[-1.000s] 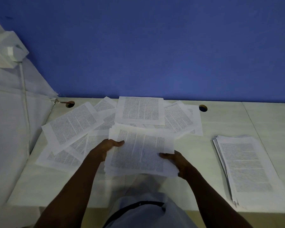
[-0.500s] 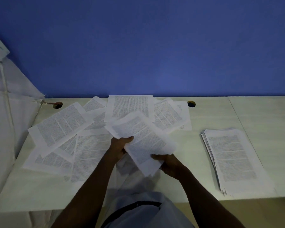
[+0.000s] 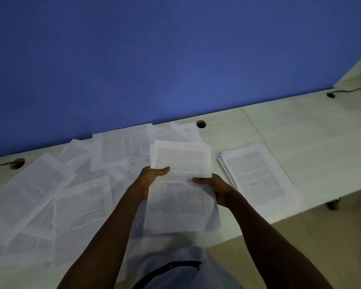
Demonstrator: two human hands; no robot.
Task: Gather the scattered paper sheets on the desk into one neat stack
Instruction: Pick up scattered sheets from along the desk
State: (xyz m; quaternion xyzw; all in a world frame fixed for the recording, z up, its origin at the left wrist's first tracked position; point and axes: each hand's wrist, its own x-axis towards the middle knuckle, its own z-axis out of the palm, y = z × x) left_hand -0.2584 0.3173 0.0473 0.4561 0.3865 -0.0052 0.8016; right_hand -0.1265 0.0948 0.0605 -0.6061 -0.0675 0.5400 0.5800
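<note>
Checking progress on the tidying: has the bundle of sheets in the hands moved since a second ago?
Yes. The held bundle, gripped by the left hand and right hand, has moved right, closer to the neat stack, away from the scattered sheets.

Dim, bluish light, soft motion blur on the printed text, wide-angle bending at the edges.

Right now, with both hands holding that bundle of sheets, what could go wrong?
1. The held bundle looks uneven, and the left hand and right hand grip only its side edges, so sheets may slip out.
2. Loose sheets overlap near the desk front edge; a forearm could sweep some off.
3. The finished stack is fanned; adding the bundle may worsen it.
</note>
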